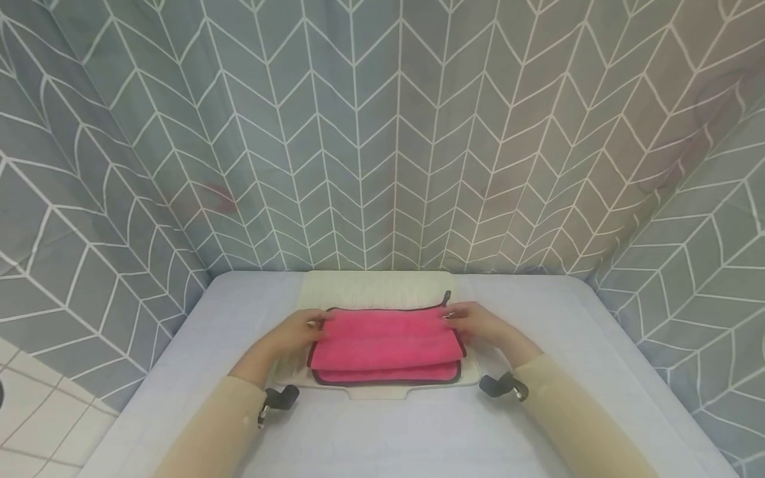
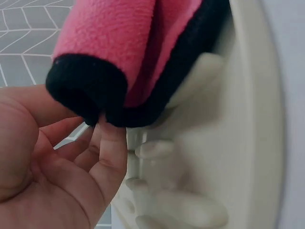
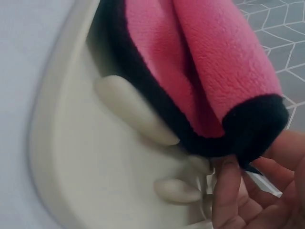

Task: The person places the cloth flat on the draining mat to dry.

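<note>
A pink cloth [image 1: 388, 342] with dark edging and a small dark loop at its far right corner lies folded over a cream washboard [image 1: 376, 292]. My left hand [image 1: 297, 332] pinches the cloth's left edge between thumb and fingers. At the opposite edge my right hand [image 1: 475, 322] pinches the dark border near the loop. Both wrist views show the fold rounded and lifted off the board at the pinched ends. Raised oval bumps [image 3: 136, 109] of the washboard show beneath the cloth; the board's middle is hidden under it.
The washboard lies on a table with a pale cover [image 1: 382, 438]. A grey curtain [image 1: 382, 133] with white zigzag lines hangs behind and at both sides. Dark wrist mounts [image 1: 505, 386] sit by both sleeves. White floor tiles [image 1: 42, 411] show at lower left.
</note>
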Available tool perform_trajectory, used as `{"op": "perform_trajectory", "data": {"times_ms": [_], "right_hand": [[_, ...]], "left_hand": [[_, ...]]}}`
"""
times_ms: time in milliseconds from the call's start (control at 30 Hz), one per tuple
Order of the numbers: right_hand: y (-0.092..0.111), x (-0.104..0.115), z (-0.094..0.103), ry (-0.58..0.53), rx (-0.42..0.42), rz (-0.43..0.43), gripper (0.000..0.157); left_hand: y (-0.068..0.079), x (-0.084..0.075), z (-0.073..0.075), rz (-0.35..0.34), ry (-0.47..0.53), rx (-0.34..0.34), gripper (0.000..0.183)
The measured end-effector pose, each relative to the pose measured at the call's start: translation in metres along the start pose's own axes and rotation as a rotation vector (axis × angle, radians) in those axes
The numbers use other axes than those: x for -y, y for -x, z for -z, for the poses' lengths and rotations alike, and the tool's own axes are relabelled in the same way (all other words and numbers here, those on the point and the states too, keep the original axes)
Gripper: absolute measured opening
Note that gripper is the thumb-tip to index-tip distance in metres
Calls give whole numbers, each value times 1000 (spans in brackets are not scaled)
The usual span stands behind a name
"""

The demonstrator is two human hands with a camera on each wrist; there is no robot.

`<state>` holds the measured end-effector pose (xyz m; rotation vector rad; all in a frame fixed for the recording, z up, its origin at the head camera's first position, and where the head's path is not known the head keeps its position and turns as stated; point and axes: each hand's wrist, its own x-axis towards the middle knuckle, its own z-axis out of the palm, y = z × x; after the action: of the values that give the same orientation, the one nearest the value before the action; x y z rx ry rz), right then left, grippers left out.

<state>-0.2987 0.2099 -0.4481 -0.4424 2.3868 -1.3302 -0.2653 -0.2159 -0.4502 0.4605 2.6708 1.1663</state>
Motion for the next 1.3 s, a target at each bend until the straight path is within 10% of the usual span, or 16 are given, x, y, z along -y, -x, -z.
{"op": "perform_trajectory", "data": {"times_ms": [400, 1300], "right_hand": [[-11, 5, 11, 118, -148, 39, 46], [-49, 31, 19, 30, -326, 163, 54]], "left_hand": [[-4, -18, 10, 9, -29, -15, 47], [-64, -7, 13, -41, -53, -337, 56]]}}
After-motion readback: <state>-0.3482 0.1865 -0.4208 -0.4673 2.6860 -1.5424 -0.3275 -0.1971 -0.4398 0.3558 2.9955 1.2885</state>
